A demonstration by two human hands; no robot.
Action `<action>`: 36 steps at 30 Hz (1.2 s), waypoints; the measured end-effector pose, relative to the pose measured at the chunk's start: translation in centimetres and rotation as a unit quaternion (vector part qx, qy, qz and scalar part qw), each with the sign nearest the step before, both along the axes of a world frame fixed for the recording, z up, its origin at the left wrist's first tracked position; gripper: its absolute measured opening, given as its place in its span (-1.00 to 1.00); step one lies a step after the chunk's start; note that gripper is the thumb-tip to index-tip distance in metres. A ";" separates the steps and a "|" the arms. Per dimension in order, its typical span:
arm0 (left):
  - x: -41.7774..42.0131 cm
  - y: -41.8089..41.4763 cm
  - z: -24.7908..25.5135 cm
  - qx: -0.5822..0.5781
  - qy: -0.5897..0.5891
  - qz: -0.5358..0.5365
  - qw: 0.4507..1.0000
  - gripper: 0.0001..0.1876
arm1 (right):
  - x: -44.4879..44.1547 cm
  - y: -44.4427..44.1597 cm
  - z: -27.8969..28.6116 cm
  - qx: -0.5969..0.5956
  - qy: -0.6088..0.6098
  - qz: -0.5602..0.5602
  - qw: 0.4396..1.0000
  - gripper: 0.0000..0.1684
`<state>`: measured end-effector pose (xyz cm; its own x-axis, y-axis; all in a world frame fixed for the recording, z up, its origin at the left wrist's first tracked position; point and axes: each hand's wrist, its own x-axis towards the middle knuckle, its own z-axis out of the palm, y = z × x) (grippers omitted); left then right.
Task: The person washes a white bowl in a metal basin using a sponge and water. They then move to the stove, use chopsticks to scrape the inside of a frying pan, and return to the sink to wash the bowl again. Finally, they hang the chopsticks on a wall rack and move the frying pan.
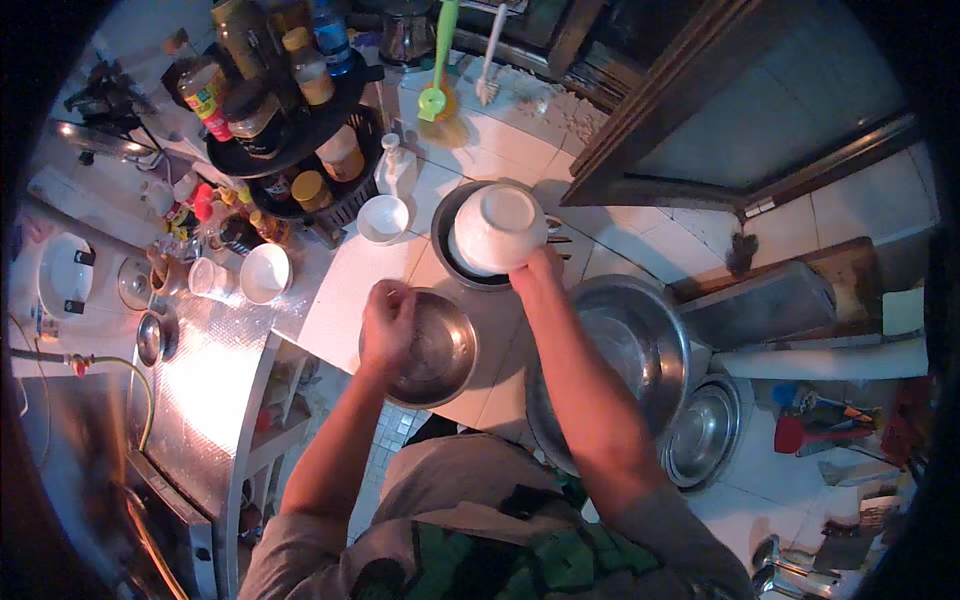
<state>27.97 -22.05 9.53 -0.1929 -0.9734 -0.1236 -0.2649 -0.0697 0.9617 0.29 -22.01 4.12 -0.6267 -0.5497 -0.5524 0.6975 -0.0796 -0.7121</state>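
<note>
My right hand (pixel 537 270) grips the edge of a white bowl (pixel 501 225), which is turned with its foot ring upward. The bowl is over a dark round basin (pixel 444 217); another pale rim shows beneath it, partly hidden. My left hand (pixel 388 326), fingers curled, is over the left rim of a shallow metal bowl (pixel 442 349). I cannot tell whether it touches that rim or has something small between the fingers. Little stands in the metal bowl apart from a shiny, wet-looking bottom. Under my right forearm is a large stainless steel basin (pixel 660 352).
A small white bowl (pixel 383 220) and a white pump bottle (pixel 395 166) stand beside a black tiered rack (pixel 296 139) of jars and bottles. A green-handled brush (pixel 435 101) lies behind. An open framed window (pixel 697 135) juts over the back right. Stacked metal bowls (pixel 703 431) are at right.
</note>
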 end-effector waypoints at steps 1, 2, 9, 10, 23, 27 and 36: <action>2.3 0.3 0.3 -0.042 0.002 0.005 0.999 -0.90 | -0.5 -1.4 -0.8 0.005 -0.016 -0.016 1.000 -0.57; 5.0 0.6 -0.5 -0.014 -0.036 0.026 0.999 -0.91 | -0.6 -2.7 -0.9 -0.001 -0.071 -0.059 0.996 -0.56; 19.3 6.9 -6.6 0.053 -0.126 0.128 0.982 -0.91 | -2.3 -5.5 -1.2 0.005 -0.148 -0.030 0.988 -0.48; 19.3 7.3 -6.7 0.065 -0.118 0.129 0.982 -0.91 | -2.3 -5.7 -1.1 0.014 -0.134 -0.033 0.990 -0.47; 14.9 7.3 -4.0 -0.032 -0.193 0.044 0.980 -0.90 | -2.5 -8.1 -1.3 0.118 0.178 0.168 0.962 -0.37; 15.9 7.8 -5.1 -0.018 -0.206 0.056 0.977 -0.88 | -5.1 -8.6 -3.0 0.309 0.523 0.322 0.726 -0.33; 16.7 10.1 -3.6 -0.024 -0.211 0.085 0.973 -0.89 | -4.8 -7.5 -0.5 0.422 0.509 0.272 0.699 0.00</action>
<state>44.64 -11.95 5.91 0.0301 -0.9935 -0.1102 -0.6263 -0.1047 0.7725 -4.47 -29.55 3.61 -0.7564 -0.6072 -0.2433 -0.4413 0.7482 -0.4955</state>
